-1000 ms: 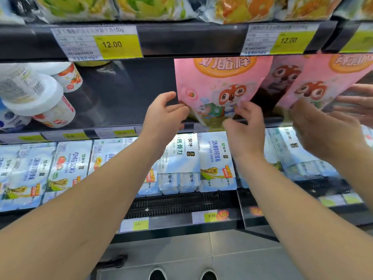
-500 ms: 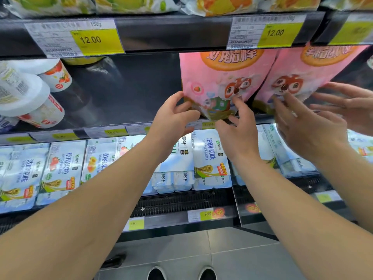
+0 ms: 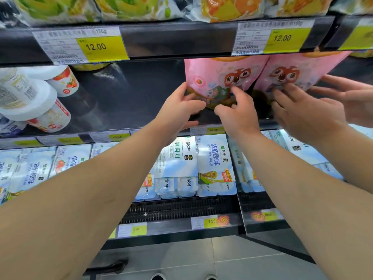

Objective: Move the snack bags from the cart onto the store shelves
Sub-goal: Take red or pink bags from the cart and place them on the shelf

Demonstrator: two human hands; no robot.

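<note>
A pink snack bag (image 3: 218, 77) with a cartoon squirrel stands upright on the dark middle shelf (image 3: 129, 110), its top hidden behind the price rail above. My left hand (image 3: 179, 108) grips its lower left corner. My right hand (image 3: 238, 114) pinches its bottom edge from the front. To the right, a second pink bag (image 3: 298, 71) with two more hands (image 3: 310, 110) looks like a reflection in a mirrored side panel. No cart is in view.
White yoghurt cups (image 3: 34, 98) lie stacked at the left end of the same shelf. Fruit snack bags (image 3: 129, 7) fill the shelf above, behind a price rail (image 3: 101, 47). Blue-white milk packs (image 3: 214, 164) fill the shelf below. My shoes and grey floor (image 3: 201, 257) show at the bottom.
Both hands have pushed the pink bag further back onto the shelf and set it more upright. The view has come closer and the bag's top has slid behind the price rail.
</note>
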